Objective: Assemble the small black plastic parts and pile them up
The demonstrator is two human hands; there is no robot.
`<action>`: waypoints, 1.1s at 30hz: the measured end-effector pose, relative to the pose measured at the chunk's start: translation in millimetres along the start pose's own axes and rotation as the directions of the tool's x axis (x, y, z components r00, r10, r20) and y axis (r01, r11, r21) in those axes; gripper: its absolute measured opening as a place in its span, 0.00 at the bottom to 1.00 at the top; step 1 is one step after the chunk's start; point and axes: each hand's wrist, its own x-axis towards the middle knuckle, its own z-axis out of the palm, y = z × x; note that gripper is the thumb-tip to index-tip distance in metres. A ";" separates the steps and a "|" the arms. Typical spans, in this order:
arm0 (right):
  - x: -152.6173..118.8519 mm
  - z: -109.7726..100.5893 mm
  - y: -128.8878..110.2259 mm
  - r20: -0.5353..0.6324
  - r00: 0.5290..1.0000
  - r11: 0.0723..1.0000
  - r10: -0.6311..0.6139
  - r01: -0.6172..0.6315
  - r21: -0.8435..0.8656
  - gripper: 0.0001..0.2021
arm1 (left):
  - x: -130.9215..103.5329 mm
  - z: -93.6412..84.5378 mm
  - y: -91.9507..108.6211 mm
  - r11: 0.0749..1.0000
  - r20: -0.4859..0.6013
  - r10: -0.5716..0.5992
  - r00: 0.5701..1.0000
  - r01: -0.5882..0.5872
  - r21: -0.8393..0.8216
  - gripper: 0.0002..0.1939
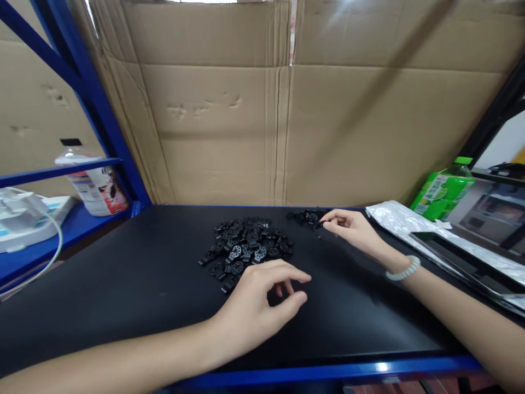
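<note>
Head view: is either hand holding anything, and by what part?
The left hand holds nothing. The right hand is at the small pile; whether it grips a piece, and by which part, cannot be told.

Two heaps [251, 236] [310, 217], two bottles [96, 189] [442, 191]

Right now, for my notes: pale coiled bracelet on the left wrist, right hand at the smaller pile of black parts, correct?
Not quite: the head view shows the bracelet on the right wrist. The right hand is at the smaller pile.
</note>
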 end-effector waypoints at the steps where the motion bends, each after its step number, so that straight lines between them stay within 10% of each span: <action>1: -4.6 -0.7 -9.6 0.021 1.000 0.999 -0.001 0.000 0.040 0.10 | 1.1 -0.2 1.0 0.994 -0.005 -0.084 0.996 0.083 -0.069 0.11; 7: -31.9 9.4 -57.6 0.103 0.985 0.954 -0.136 0.102 0.282 0.04 | 7.5 -1.1 -5.7 0.881 -0.026 -0.310 0.950 0.276 -0.384 0.16; 19: -45.3 27.8 -73.8 0.102 0.950 0.898 -0.295 0.239 0.370 0.07 | 11.1 -1.6 -4.9 0.787 0.022 -0.426 0.905 0.382 -0.484 0.20; 26: -51.2 38.6 -74.0 0.086 0.990 0.913 -0.114 0.070 0.402 0.04 | 9.7 -2.7 -7.4 0.712 -0.023 -0.462 0.887 0.355 -0.605 0.25; 33: -49.9 50.0 -71.7 0.176 0.984 0.842 -0.025 -0.074 0.535 0.08 | 9.4 -3.4 -8.4 0.827 -0.050 -0.371 0.927 0.305 -0.473 0.15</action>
